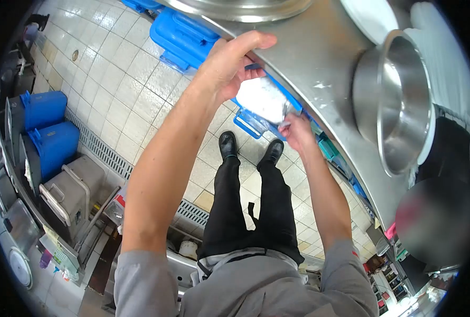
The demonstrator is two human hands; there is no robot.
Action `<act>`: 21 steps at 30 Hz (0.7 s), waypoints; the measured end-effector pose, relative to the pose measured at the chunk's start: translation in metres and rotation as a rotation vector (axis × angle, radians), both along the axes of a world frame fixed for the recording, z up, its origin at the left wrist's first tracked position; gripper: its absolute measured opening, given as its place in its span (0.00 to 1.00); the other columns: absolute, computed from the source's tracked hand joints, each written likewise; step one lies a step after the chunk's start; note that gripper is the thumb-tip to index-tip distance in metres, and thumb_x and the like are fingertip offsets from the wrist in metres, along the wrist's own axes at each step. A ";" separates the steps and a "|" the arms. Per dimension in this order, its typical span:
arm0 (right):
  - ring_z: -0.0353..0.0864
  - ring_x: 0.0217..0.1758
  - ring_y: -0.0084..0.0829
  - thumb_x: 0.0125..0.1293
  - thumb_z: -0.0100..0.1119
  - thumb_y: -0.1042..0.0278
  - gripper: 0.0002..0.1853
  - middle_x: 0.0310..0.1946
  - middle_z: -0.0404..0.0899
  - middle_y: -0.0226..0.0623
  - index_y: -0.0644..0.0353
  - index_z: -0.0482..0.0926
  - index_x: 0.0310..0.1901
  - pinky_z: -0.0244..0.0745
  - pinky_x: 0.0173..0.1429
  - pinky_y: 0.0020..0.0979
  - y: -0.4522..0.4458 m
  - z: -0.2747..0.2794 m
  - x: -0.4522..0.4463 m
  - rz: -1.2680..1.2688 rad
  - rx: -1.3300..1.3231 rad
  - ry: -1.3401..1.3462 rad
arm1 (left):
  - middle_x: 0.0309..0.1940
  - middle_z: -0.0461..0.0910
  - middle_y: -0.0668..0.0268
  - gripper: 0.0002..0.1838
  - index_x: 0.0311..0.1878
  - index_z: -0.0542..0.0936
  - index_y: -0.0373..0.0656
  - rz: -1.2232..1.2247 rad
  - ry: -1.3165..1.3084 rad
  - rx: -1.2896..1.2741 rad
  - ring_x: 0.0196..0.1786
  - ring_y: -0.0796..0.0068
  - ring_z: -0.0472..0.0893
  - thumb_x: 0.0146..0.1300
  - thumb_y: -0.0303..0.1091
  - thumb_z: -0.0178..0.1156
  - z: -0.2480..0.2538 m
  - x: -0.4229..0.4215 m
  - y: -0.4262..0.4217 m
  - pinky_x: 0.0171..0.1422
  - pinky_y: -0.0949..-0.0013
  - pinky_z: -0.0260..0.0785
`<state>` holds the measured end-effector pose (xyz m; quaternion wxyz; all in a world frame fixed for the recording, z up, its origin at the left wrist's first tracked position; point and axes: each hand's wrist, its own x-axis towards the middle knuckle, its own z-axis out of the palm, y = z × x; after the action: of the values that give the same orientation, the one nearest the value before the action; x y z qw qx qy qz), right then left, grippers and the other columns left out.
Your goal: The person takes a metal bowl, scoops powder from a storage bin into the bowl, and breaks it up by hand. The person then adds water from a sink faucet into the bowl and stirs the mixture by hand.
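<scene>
Blue bin (281,87) with a bright whitish filling (261,98) lies between the two hands' fingers, along the worktop (319,63) edge. The left hand (226,66) curls its fingers at one end, thumb spread wide; their grip cannot be told. At the other end, the right hand (298,132) has bent fingers at the filling — whether pinching is unclear. A blue box (182,38) sits beyond the left fingers; a steel bowl (364,87) stands right of the right fingers.

Pale floor tiles (113,68) shine (glossy in patches) between a steel bench (309,58) and 1 long slotted drain cover (100,142).
</scene>
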<state>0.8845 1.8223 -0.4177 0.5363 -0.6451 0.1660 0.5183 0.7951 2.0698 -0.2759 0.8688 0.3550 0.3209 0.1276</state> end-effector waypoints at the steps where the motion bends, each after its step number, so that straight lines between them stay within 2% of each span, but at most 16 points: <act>1: 0.77 0.20 0.31 0.66 0.49 0.76 0.08 0.27 0.77 0.41 0.65 0.73 0.46 0.67 0.19 0.29 -0.008 0.012 -0.007 -0.029 -0.006 0.049 | 0.40 0.81 0.66 0.21 0.45 0.83 0.40 -0.015 0.011 -0.023 0.43 0.73 0.77 0.53 0.44 0.72 -0.001 0.001 0.003 0.51 0.64 0.67; 4: 0.77 0.18 0.31 0.63 0.51 0.78 0.11 0.25 0.77 0.41 0.65 0.73 0.47 0.64 0.16 0.29 -0.027 0.066 -0.030 -0.019 0.022 0.074 | 0.42 0.80 0.66 0.21 0.46 0.83 0.40 -0.027 0.027 -0.054 0.44 0.73 0.77 0.53 0.43 0.71 0.002 -0.002 0.003 0.50 0.64 0.67; 7: 0.77 0.18 0.31 0.62 0.53 0.77 0.12 0.24 0.77 0.40 0.65 0.73 0.48 0.64 0.16 0.28 -0.044 0.122 -0.047 -0.019 -0.025 0.150 | 0.45 0.80 0.68 0.19 0.47 0.83 0.44 -0.036 0.072 -0.088 0.45 0.73 0.76 0.55 0.42 0.70 0.004 -0.002 0.004 0.50 0.64 0.67; 12: 0.76 0.18 0.30 0.60 0.53 0.76 0.13 0.25 0.77 0.39 0.64 0.72 0.47 0.64 0.17 0.29 -0.058 0.210 -0.057 -0.020 -0.019 0.163 | 0.45 0.79 0.69 0.18 0.47 0.82 0.46 -0.034 0.067 -0.091 0.46 0.74 0.75 0.55 0.42 0.71 0.009 -0.003 0.002 0.51 0.62 0.67; 14: 0.74 0.18 0.26 0.57 0.56 0.77 0.13 0.24 0.76 0.34 0.60 0.72 0.45 0.64 0.18 0.26 -0.060 0.249 -0.056 -0.003 -0.031 0.180 | 0.44 0.78 0.69 0.20 0.48 0.81 0.47 -0.031 0.085 -0.100 0.46 0.75 0.75 0.54 0.43 0.72 0.008 -0.003 0.002 0.51 0.62 0.68; 16: 0.72 0.16 0.26 0.57 0.55 0.79 0.12 0.22 0.74 0.33 0.60 0.73 0.44 0.65 0.18 0.27 -0.058 0.289 -0.051 -0.052 -0.052 0.130 | 0.44 0.78 0.70 0.21 0.49 0.80 0.47 -0.038 0.084 -0.108 0.46 0.75 0.75 0.53 0.43 0.72 0.013 -0.003 0.001 0.51 0.62 0.68; 18: 0.73 0.14 0.29 0.56 0.55 0.76 0.13 0.21 0.75 0.36 0.62 0.72 0.44 0.63 0.13 0.28 -0.075 0.312 -0.034 0.002 0.047 0.087 | 0.44 0.78 0.70 0.22 0.50 0.79 0.47 -0.030 0.096 -0.110 0.45 0.75 0.75 0.53 0.43 0.73 0.015 -0.002 0.002 0.51 0.62 0.68; 21: 0.71 0.13 0.27 0.56 0.56 0.76 0.11 0.18 0.72 0.34 0.64 0.72 0.42 0.63 0.13 0.28 -0.078 0.360 -0.011 -0.080 0.007 -0.095 | 0.43 0.78 0.70 0.23 0.50 0.79 0.47 -0.035 0.122 -0.110 0.45 0.76 0.75 0.53 0.44 0.73 0.013 -0.002 0.002 0.50 0.62 0.68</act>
<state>0.8739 1.7445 -0.0573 0.5660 -0.6602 0.1642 0.4656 0.7936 2.0714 -0.2625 0.8679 0.3195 0.3733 0.0728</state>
